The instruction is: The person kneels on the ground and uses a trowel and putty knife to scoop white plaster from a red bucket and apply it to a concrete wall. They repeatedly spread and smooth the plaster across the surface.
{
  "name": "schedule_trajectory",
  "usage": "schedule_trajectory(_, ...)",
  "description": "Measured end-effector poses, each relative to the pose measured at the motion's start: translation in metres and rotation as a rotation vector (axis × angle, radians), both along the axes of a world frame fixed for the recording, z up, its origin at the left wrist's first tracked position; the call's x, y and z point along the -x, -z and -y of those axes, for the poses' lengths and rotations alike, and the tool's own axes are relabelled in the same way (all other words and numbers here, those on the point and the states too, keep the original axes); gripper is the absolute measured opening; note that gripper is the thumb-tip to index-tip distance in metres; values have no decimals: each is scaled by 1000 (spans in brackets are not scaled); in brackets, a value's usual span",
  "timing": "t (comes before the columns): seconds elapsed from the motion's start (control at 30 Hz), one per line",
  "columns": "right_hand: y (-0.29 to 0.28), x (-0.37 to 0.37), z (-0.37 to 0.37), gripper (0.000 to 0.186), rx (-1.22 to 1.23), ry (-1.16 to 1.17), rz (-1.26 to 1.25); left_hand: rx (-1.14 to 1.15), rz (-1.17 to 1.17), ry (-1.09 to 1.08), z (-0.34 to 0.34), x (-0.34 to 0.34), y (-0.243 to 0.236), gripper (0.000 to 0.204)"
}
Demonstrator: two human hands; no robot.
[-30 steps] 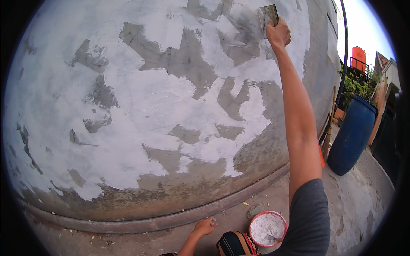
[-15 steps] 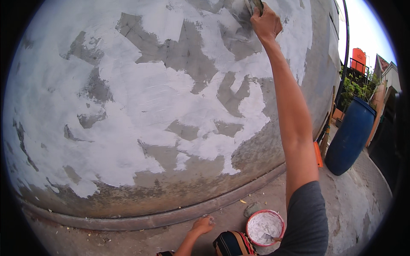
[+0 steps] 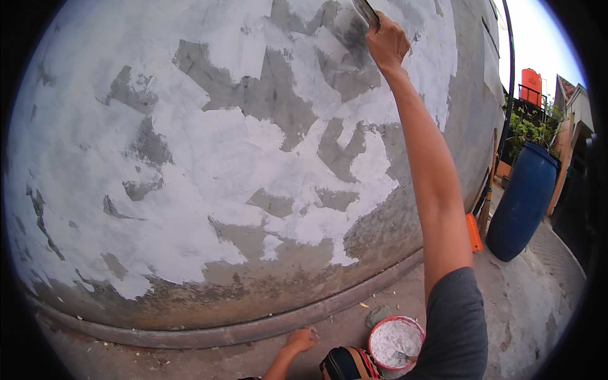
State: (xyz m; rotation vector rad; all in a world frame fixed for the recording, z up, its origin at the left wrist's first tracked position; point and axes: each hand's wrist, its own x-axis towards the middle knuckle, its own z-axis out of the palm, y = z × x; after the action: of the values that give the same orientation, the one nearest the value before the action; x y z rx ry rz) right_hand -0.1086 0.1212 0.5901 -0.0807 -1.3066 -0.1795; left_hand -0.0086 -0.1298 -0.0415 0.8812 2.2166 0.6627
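The grey wall (image 3: 209,190) is showing white plaster patches across most of its face. The right hand (image 3: 386,43), clamped on a putty knife (image 3: 366,11), is now pressing higher toward the wall's top edge than before. The left hand (image 3: 303,339) is hanging loosely open near the wall's foot, beside a red-rimmed bucket (image 3: 396,342).

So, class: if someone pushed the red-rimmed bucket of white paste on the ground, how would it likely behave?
The bucket looks low and wide, so it would probably slide rather than tip. It seems well filled with white paste, so likely heavy for its size. The ground looks rough, so it may drag.
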Motion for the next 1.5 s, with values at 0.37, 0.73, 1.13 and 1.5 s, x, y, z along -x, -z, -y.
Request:
schedule_trajectory(0.37,18,-19,4,25,91,-190,82,1,-61,32,-1,-6,12,43)
schedule_trajectory(0.73,-11,-4,12,27,211,-150,6,-5,-87,51,4,1,5,47)
schedule_trajectory(1.13,36,-3,44,19,-295,-146,102,38,-54,59,-2,-1,4,42)
schedule_trajectory(1.5,44,41,62,50,-206,-55,153,64,-79,66,0,-5,-12,45)
